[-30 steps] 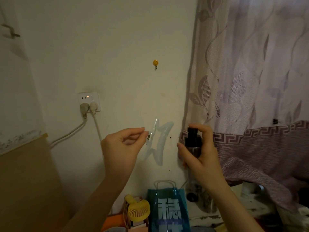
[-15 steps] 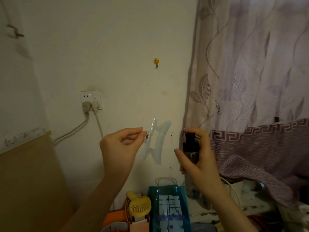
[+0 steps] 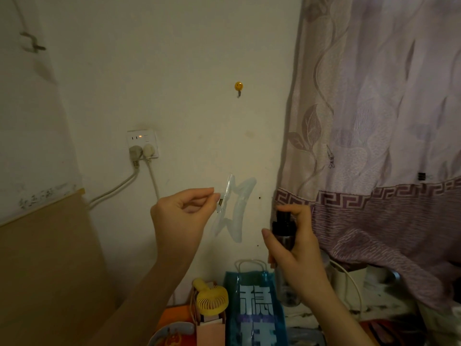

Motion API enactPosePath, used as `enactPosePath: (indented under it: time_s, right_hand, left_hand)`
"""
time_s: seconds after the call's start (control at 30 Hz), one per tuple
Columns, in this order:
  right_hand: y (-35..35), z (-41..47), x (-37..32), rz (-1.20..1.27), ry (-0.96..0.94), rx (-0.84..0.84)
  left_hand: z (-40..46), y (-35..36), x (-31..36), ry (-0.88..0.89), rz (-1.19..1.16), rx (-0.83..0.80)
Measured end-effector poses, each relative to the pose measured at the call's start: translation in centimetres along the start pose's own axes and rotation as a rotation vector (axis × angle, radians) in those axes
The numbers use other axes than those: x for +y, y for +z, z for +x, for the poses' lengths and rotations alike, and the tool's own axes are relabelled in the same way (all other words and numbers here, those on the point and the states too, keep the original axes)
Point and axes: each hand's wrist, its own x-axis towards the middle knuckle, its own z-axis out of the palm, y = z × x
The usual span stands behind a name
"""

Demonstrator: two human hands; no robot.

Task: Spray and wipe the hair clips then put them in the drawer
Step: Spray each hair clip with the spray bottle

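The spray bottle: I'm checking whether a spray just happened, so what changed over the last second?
Little changed. The right hand lowered the spray bottle slightly, its finger staying on top of the pump head. The left hand kept pinching the clear star-shaped clip in the same place. No mist is visible, so I can't confirm a spray.

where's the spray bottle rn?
Head view, right of centre: the spray bottle is held upright in the right hand, just right of the clear star clip pinched by the left hand, in front of the curtain's edge.
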Motion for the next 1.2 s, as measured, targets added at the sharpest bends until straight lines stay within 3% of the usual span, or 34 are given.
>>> enactPosePath:
  time_s: [0.27, 0.8, 0.9, 1.2]
  right_hand:
    - [-0.1, -0.1, -0.6, 0.187, 0.083, -0.001]
    - [2.1, -1.4, 0.2, 0.218, 0.156, -0.054]
    - [2.4, -2.1, 1.0, 0.197, 0.166, -0.058]
    - [3.7, -6.4, 5.0, 0.2, 0.297, -0.153]
  left_hand:
    - [-0.4, 0.1, -0.1, 0.025, 0.012, 0.001]
    - [-3.1, 0.5, -1.9, 0.124, 0.116, 0.015]
    - [-4.3, 0.3, -2.5, 0.066, 0.15, 0.023]
    - [-9.3, -1.7, -5.1, -0.332, 0.055, -0.082]
